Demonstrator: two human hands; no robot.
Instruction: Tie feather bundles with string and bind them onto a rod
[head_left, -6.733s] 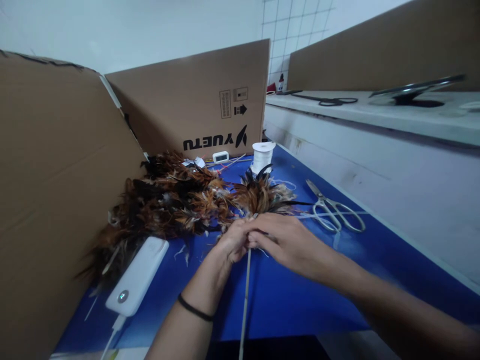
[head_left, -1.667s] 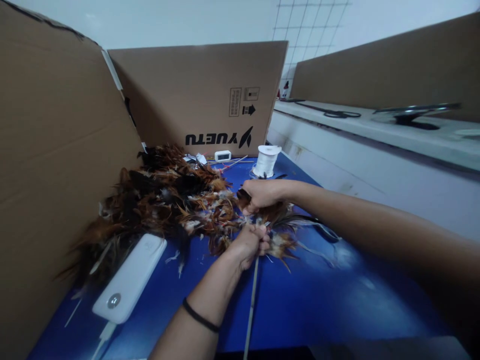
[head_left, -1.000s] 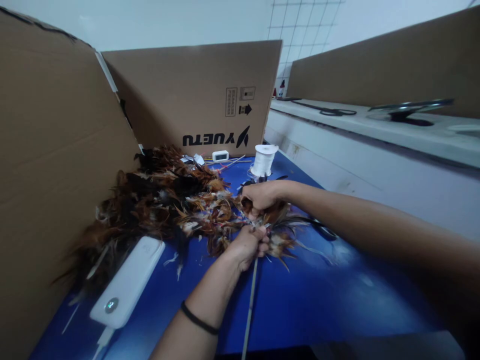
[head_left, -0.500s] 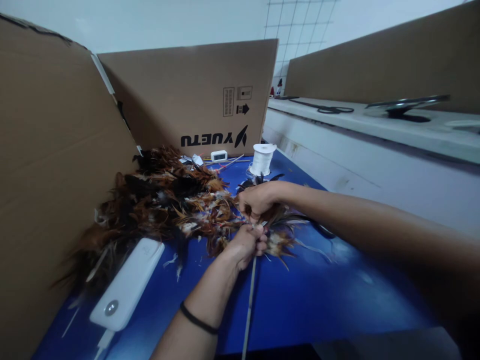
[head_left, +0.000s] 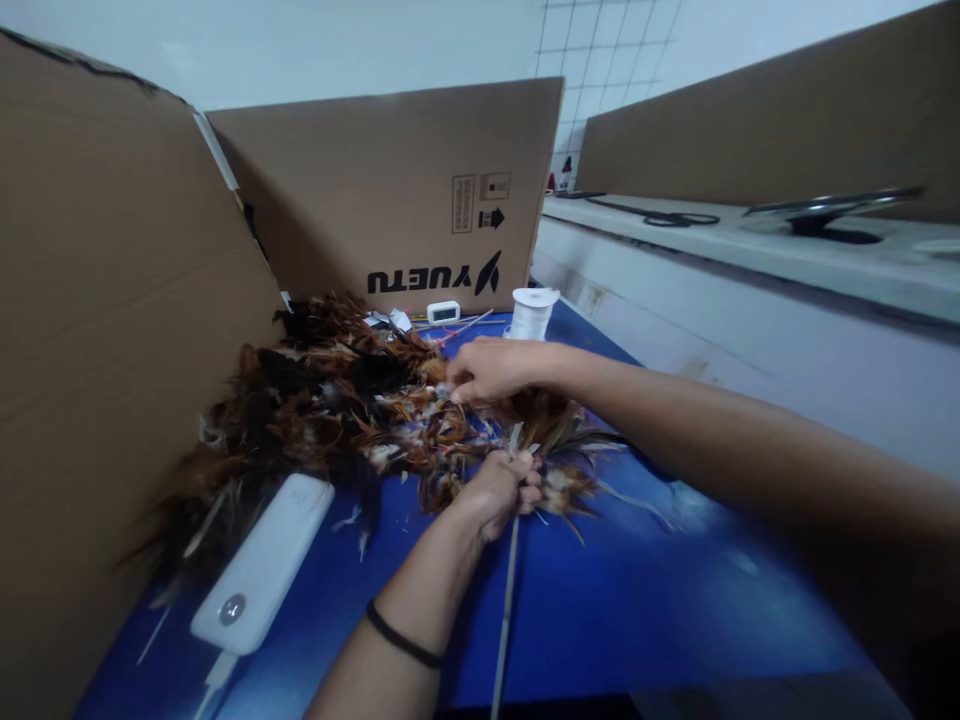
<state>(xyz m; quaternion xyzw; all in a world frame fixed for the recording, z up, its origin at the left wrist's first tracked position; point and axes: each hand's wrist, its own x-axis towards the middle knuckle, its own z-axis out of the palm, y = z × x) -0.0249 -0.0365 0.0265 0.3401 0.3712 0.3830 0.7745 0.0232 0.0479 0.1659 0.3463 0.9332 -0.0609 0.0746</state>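
Observation:
My left hand (head_left: 501,488) is closed round a thin pale stick (head_left: 505,620) where brown and black feathers (head_left: 556,430) are bound to it. A black band circles that wrist. My right hand (head_left: 486,368) reaches left over the bundle, its fingers pinched at the edge of a big heap of brown, black and white feathers (head_left: 330,400). What the fingertips hold is hidden among the feathers.
Cardboard sheets stand at the left (head_left: 112,350) and at the back (head_left: 390,190) on a blue table (head_left: 637,600). A white power bank (head_left: 259,565) lies front left. A white thread spool (head_left: 529,312) and a small white clock (head_left: 442,312) sit near the back. A white ledge (head_left: 750,250) runs along the right.
My right hand has left the feather bundle on the stick and moved left and up to the loose heap. My left hand keeps its grip on the stick.

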